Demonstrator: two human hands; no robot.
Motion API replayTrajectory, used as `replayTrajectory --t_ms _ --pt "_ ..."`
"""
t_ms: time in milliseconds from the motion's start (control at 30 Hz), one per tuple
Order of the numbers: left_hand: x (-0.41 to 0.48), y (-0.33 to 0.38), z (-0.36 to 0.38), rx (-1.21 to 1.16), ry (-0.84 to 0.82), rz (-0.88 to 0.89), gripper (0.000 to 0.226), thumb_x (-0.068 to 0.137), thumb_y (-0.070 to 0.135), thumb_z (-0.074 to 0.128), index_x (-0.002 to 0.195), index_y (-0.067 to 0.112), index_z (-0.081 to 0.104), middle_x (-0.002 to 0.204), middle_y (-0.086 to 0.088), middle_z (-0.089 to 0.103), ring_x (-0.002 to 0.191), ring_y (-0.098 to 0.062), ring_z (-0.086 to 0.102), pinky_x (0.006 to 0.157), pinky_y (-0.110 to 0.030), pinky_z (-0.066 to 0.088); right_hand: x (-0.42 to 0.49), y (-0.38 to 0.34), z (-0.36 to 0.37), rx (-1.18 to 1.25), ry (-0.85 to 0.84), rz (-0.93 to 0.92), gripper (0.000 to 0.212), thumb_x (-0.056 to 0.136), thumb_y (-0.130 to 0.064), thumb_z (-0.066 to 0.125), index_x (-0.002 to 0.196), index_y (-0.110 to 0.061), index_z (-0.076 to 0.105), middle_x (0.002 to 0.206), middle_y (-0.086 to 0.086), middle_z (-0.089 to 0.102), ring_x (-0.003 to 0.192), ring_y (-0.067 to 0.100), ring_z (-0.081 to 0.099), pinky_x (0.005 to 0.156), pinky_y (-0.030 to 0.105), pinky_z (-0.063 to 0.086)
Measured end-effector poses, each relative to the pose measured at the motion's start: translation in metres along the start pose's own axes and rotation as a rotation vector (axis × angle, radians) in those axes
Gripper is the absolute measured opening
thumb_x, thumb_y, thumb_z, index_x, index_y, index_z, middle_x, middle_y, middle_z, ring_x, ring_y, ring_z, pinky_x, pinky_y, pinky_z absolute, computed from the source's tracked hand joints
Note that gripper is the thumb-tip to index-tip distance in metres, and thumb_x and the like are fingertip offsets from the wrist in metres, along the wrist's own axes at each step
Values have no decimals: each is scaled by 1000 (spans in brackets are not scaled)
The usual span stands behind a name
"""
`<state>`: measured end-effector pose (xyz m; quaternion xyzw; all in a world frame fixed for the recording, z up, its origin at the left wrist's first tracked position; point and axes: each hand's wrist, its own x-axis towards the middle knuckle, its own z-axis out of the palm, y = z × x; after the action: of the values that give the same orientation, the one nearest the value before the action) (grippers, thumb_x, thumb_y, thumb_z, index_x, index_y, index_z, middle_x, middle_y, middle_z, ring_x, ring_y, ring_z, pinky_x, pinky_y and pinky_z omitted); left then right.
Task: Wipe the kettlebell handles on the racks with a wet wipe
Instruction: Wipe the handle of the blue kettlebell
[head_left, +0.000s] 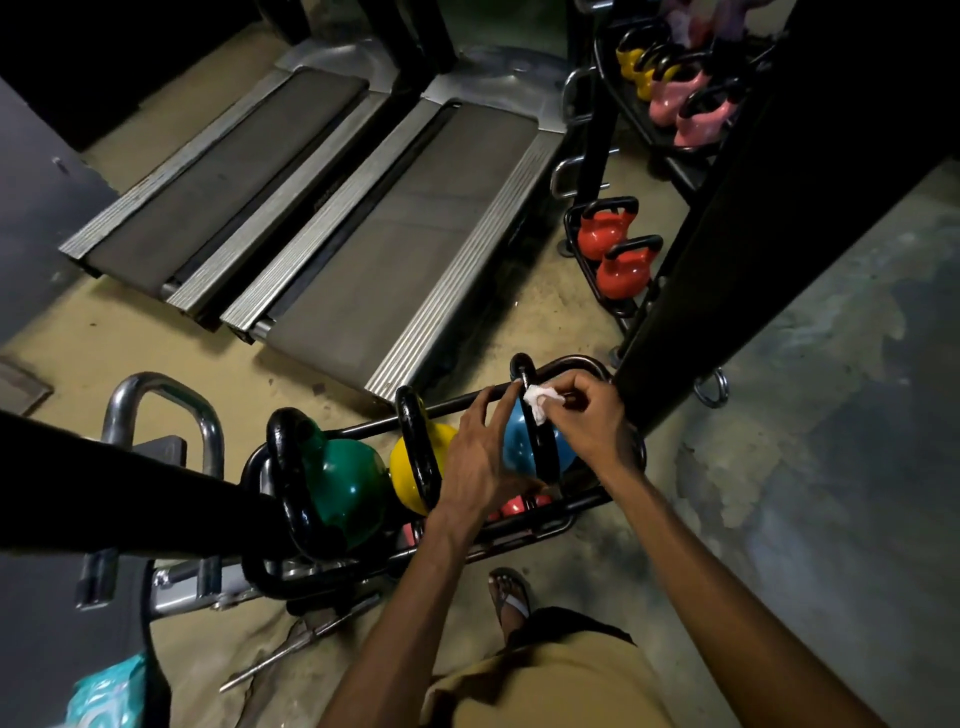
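Head view showed your right hand (587, 415) pinching a white wipe (540, 404) against the black handle (535, 415) of the blue kettlebell (519, 441) on the near rack (519, 525). Your left hand (480, 457) was half spread, fingers resting on the same handle. Yellow kettlebell (402, 467) and green kettlebell (348, 488) stood beside it, to the left.

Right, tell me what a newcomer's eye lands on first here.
First, the white wet wipe, pinched in the right hand against the black handle of the blue kettlebell on the near rack, the left hand steadying beside it. Next, the glossy green kettlebell and yellow kettlebell to its left. Beyond, two treadmills lie side by side, with red kettlebells racked at right.
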<state>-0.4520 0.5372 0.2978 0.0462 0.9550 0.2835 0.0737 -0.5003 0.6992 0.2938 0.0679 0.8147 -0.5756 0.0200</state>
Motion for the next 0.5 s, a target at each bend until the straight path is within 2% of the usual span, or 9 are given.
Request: replayTrajectory --t_ms 67,133,200,267,400,500 --pt "0 -6 -3 37 -6 50 130 61 32 96 161 31 14 163 -15 20 144 -36 34 107 -46 46 -25 0 -3 -92 43 -145 11 80 -16 81 84 -17 70 86 -9 71 80 3 68 69 13 51" --pt "0 -9 -6 64 -21 67 127 65 25 94 161 31 12 164 -18 17 144 -39 33 107 -50 48 -45 6 -1 -172 66 -295 15 79 -11 81 85 -15 68 90 -7 65 82 5 63 71 17 52" --pt "1 -9 -7 59 -28 84 122 68 15 91 161 30 13 163 -19 17 144 -41 33 106 -53 47 -62 15 3 -254 65 -382 15 80 -6 79 89 -11 69 95 -4 60 86 6 60 75 23 55" --pt "0 -8 -9 39 -28 100 118 70 6 86 161 29 15 163 -17 19 143 -40 34 106 -48 46 -76 25 8 -362 57 -418 16 81 -5 78 94 -10 71 102 -2 58 94 10 58 80 28 56" --pt "-2 -4 -12 25 -20 124 114 72 -2 79 160 33 14 163 -13 18 143 -39 34 100 -45 49 -97 43 15 -350 67 -364 21 82 -4 77 100 -15 73 106 -7 56 101 10 59 83 24 56" --pt "-4 -3 -10 53 -34 108 115 75 6 81 159 38 10 164 -16 15 144 -41 33 103 -49 50 -109 53 16 -103 200 -193 21 83 -1 78 97 -16 74 102 -10 63 96 6 66 78 18 57"
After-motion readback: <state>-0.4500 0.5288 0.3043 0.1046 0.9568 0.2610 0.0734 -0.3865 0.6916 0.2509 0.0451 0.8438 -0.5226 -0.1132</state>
